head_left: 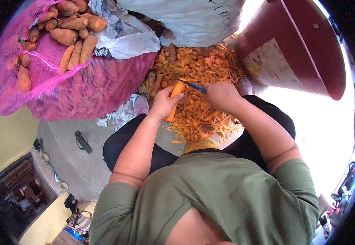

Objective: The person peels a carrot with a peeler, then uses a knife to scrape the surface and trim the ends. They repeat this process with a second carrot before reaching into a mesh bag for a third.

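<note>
My left hand (165, 103) is wrapped round a bright orange peeled carrot (174, 107), held upright over the floor. The fingers of my right hand (221, 96) close on the handle of a blue knife (195, 86), whose dark blade points left and meets the carrot's upper end. Beneath both hands lies a wide heap of orange peelings (204, 112) between my feet. A brown, unpeeled carrot (171, 53) rests on the heap's upper edge.
At the upper left, a pink mesh sack (116, 83) bears loose unpeeled carrots (64, 36). A white sack (198, 20) stands beyond the heap, and a large dark red bin (308, 49) at the right. One dark sandal (83, 142) lies on the floor left.
</note>
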Motion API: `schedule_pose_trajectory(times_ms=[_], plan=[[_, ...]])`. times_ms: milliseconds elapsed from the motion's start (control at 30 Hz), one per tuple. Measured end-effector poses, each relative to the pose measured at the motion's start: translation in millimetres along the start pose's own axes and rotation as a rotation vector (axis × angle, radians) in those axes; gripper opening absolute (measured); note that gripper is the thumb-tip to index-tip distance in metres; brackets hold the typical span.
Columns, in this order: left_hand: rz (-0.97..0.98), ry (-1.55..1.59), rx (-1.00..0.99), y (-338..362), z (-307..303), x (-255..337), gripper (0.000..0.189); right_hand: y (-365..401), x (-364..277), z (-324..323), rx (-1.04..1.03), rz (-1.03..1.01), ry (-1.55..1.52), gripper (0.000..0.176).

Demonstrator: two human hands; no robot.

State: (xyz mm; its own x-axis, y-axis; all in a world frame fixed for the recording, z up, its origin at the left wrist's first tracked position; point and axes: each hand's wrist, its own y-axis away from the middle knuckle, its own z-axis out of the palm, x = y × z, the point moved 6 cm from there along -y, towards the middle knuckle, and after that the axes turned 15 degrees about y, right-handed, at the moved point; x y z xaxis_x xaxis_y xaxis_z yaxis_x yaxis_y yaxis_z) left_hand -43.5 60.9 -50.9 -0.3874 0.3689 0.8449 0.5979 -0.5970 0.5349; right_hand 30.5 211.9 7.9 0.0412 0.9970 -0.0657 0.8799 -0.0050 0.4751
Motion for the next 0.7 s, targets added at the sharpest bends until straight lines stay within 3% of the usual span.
schedule_pose_trajectory(times_ms=[67, 167, 267, 467, 567, 667, 700], plan=[[-0.063, 0.224, 0.032, -1, -3, -9, 0.03, 1, 3, 0, -0.029, -0.015, 0.001, 0.016], [0.007, -0.047, 0.05, 0, -2, -3, 0.029, -3, 7, 8, -0.064, 0.0, -0.015, 0.015], [0.204, -0.322, 0.037, -1, -1, 3, 0.028, -4, 6, 21, -0.055, 0.031, -0.018, 0.017], [-0.077, 0.09, -0.009, -2, 2, -8, 0.028, -4, 6, 28, -0.013, 0.058, -0.087, 0.019], [-0.177, 0.344, -0.336, 15, 30, 10, 0.026, -10, 5, 31, -0.01, 0.006, -0.105, 0.019], [-0.126, 0.339, -0.424, 20, 47, 22, 0.026, -14, 4, 56, -0.17, 0.007, -0.026, 0.02], [-0.162, 0.37, -0.342, 18, 41, 20, 0.026, -16, 10, 53, -0.159, 0.052, -0.051, 0.02]])
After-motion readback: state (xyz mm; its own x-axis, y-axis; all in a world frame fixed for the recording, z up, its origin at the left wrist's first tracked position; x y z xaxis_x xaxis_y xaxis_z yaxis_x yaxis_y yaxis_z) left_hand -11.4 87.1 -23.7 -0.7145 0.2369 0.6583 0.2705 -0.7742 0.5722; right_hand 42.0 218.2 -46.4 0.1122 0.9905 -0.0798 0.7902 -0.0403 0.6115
